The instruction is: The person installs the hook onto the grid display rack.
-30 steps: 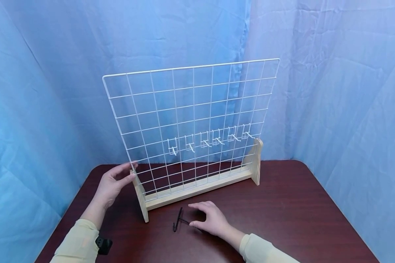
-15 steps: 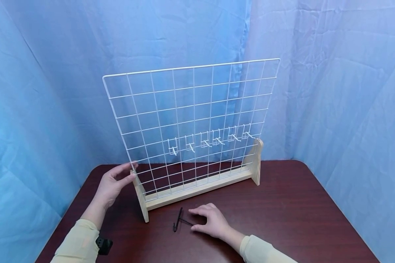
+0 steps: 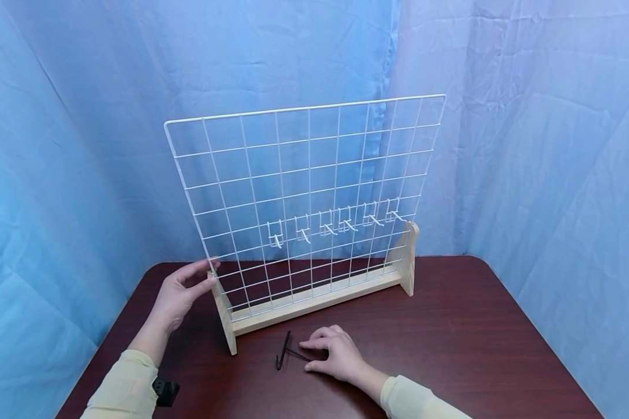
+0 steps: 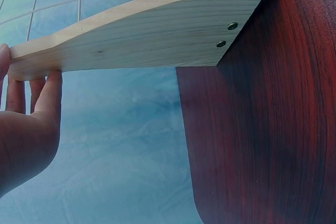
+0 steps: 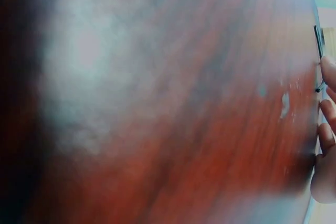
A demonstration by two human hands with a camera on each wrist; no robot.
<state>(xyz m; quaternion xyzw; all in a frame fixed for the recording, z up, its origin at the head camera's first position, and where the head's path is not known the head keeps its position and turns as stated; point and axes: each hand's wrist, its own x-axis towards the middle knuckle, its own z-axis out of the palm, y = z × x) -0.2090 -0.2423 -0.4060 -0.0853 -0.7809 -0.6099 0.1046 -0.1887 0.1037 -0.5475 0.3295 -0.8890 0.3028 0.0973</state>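
A white wire grid display rack [image 3: 309, 169] stands upright in a pale wooden base. My left hand [image 3: 180, 294] grips the top of the base's left end panel [image 4: 142, 38], thumb in front and fingers behind. A black wire hook [image 3: 283, 351], T-shaped with one curled end, lies on the table before the rack. Around its stem's tip is my right hand [image 3: 340, 352], thumb and fingers bent with a gap between them. In the right wrist view, only the fingers [image 5: 328, 72] and part of the hook show at the right edge.
Several white hooks [image 3: 327, 228] hang in a row on the grid's middle wire. A dark red wood-grain table [image 3: 451, 337] carries the rack. Blue curtains [image 3: 136, 87] close in the back and sides. A black device [image 3: 166, 391] is on the left wrist.
My right hand's fingers have come down and closer to the thumb around the hook's stem, and the hand has shifted slightly right. Left hand, rack and hook stay put.
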